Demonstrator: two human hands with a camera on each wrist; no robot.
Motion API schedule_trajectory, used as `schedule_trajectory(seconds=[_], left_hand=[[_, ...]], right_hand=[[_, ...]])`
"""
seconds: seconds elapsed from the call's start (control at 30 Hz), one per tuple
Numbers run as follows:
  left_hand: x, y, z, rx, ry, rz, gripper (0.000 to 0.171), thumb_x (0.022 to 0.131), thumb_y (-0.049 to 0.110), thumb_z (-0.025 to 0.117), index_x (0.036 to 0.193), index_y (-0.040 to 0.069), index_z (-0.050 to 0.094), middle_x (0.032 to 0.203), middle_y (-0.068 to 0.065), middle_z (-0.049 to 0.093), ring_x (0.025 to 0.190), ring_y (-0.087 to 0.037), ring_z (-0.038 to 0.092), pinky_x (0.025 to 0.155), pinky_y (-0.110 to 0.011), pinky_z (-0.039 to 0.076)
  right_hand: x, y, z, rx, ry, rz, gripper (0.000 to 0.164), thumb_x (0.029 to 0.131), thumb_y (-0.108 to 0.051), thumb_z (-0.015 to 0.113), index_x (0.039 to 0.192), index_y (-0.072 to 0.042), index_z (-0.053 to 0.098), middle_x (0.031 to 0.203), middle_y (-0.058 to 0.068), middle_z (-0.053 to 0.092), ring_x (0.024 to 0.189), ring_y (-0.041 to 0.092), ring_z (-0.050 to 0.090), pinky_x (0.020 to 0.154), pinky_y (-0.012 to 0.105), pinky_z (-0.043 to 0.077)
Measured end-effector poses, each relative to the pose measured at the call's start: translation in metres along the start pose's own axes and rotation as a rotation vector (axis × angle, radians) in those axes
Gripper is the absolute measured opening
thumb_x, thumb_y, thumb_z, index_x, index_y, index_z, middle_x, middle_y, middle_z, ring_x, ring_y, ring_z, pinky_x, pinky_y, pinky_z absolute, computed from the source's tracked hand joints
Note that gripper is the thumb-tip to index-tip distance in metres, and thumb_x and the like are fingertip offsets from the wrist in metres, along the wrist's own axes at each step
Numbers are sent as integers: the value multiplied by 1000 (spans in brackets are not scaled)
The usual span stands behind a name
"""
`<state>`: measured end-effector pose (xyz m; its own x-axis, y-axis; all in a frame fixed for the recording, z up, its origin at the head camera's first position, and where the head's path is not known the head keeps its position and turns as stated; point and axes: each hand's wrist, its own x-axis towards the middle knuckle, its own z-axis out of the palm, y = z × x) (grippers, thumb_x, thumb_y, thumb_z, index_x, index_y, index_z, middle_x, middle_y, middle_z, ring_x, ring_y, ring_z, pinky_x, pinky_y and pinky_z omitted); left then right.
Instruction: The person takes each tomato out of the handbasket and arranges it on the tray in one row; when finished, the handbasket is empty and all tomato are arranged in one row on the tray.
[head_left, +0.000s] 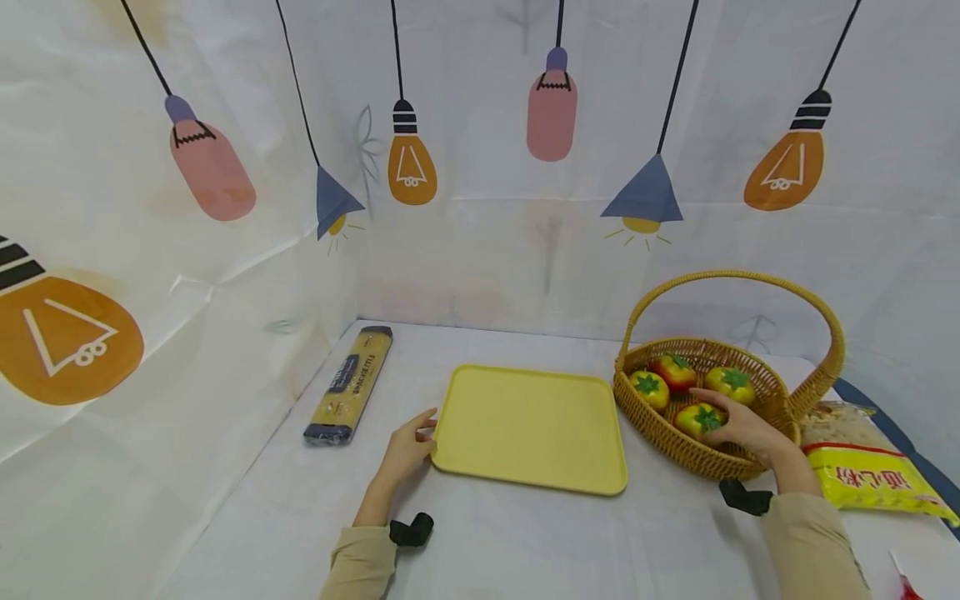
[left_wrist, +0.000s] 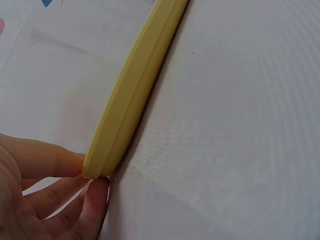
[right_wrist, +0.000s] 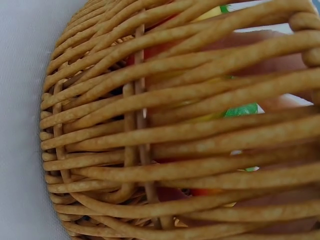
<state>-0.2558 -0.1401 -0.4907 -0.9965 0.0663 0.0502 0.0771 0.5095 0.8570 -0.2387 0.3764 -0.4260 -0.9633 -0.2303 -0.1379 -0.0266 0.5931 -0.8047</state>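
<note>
A yellow rectangular tray [head_left: 528, 429] lies flat on the white table. My left hand [head_left: 408, 450] is at its left edge; in the left wrist view, thumb and finger pinch the tray's corner [left_wrist: 112, 130]. To the right, my right hand [head_left: 746, 429] reaches into a wicker basket [head_left: 675, 446] with a tall arched handle. Its fingers curve round the nearest yellow-red tomato [head_left: 697, 419], which has a green star-shaped top. Several such tomatoes [head_left: 731, 383] sit in the basket. In the right wrist view, the basket's woven wall [right_wrist: 150, 135] hides most of the hand and fruit.
A packet of spaghetti [head_left: 350, 387] lies left of the tray. Right of the basket is a yellow and clear bag of pasta [head_left: 870, 467]. A red-tipped item [head_left: 909, 587] is partly visible at the lower right. White sheeting with printed lamps [head_left: 487, 250] stands behind the table.
</note>
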Motion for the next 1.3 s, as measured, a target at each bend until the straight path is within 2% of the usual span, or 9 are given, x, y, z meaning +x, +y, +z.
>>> schedule_trajectory(seconds=[0.37, 0.6, 0.7, 0.83, 1.07, 1.3], left_hand=[[1, 1, -1, 2, 5, 15, 56, 74, -8, 57, 129, -1, 51, 113, -22, 61, 72, -14, 54, 58, -26, 45], [0, 0, -1, 2, 3, 17, 55, 74, -9, 57, 128, -3, 51, 112, -22, 61, 73, -16, 56, 58, -27, 46], [0, 0, -1, 1, 2, 20, 55, 74, -9, 57, 128, -3, 51, 111, -23, 61, 74, -16, 56, 59, -28, 46], [0, -1, -1, 1, 8, 27, 55, 73, -9, 57, 128, -3, 52, 111, -22, 61, 74, -16, 56, 58, -27, 46], [1, -2, 0, -2, 6, 25, 55, 73, -8, 57, 128, -2, 52, 111, -22, 61, 73, -15, 55, 58, -26, 46], [1, -3, 0, -2, 6, 12, 54, 75, -6, 58, 128, -1, 52, 111, -21, 61, 74, -15, 55, 58, -26, 46]], right_hand=[[2, 3, -2, -31, -6, 11, 81, 74, 2, 66, 141, 8, 21, 137, 40, 15, 115, 50, 30, 87, 55, 37], [3, 3, 0, -54, 17, 11, 77, 75, -2, 68, 138, 10, 27, 136, 41, 19, 116, 52, 31, 88, 58, 36], [3, 4, 1, -83, 42, 1, 73, 76, -6, 69, 136, 10, 30, 134, 40, 24, 114, 52, 34, 87, 57, 36], [1, 3, 1, -97, 88, 14, 74, 80, -15, 69, 138, 9, 29, 134, 40, 25, 114, 52, 34, 88, 60, 35], [-1, -8, 2, -69, 179, 44, 82, 83, -28, 68, 142, 4, 21, 139, 41, 16, 118, 54, 27, 90, 64, 29], [1, -16, 5, -14, 246, 30, 85, 84, -31, 66, 145, 1, 17, 140, 37, 15, 116, 50, 30, 89, 58, 33]])
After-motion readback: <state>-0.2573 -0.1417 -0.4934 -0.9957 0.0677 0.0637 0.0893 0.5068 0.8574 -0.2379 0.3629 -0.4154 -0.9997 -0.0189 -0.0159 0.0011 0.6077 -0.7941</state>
